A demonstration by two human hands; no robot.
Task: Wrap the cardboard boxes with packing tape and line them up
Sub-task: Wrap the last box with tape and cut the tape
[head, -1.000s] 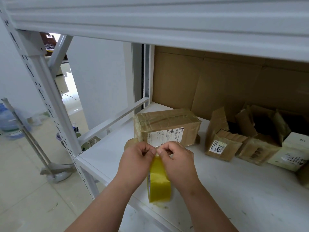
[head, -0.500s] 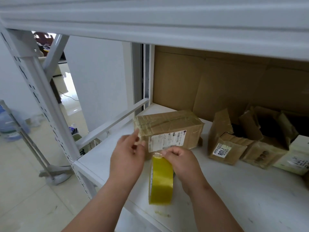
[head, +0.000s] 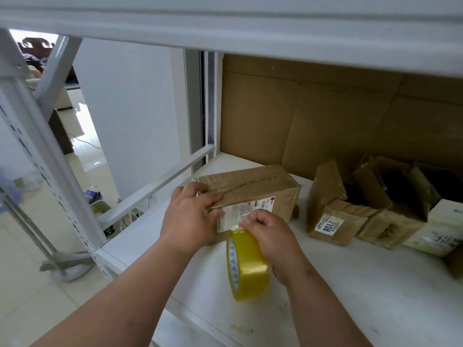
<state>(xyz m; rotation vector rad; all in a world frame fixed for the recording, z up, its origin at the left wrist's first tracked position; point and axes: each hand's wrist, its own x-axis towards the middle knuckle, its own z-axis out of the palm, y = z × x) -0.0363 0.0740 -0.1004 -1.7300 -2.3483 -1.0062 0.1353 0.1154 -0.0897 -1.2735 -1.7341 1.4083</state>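
Note:
A taped cardboard box (head: pixel 253 186) with a white label lies on the white shelf (head: pixel 363 296). My left hand (head: pixel 193 216) rests on the box's near left corner, fingers laid flat over its top edge and pressing a clear strip of tape there. My right hand (head: pixel 273 236) grips a yellow roll of packing tape (head: pixel 248 266), which stands on edge just in front of the box. A short stretch of tape runs from the roll up to the box's front face.
Several smaller cardboard boxes (head: pixel 335 219), some with open flaps, crowd the right of the shelf beside a white box (head: pixel 441 229). Flattened cardboard (head: pixel 325 116) lines the back. An upper shelf (head: pixel 250 23) hangs overhead. The rack's post (head: pixel 45 151) stands left.
My left hand let go of the tape end at the roll, moved up to the box and now presses the strip onto its corner. The right hand keeps hold of the roll.

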